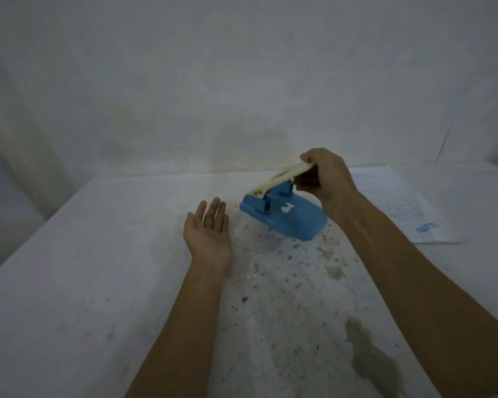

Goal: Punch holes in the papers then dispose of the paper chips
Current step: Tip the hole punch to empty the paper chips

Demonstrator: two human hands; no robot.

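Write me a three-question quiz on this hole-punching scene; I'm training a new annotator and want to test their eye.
1. True or false: the right hand grips the cream lever of the blue hole punch.
2. How is the left hand posed? A) fist B) open, palm up C) pressing the papers
3. On which side of the punch do the papers lie?

Key: 1 true; 2 B; 3 the right side, near the table's far edge.
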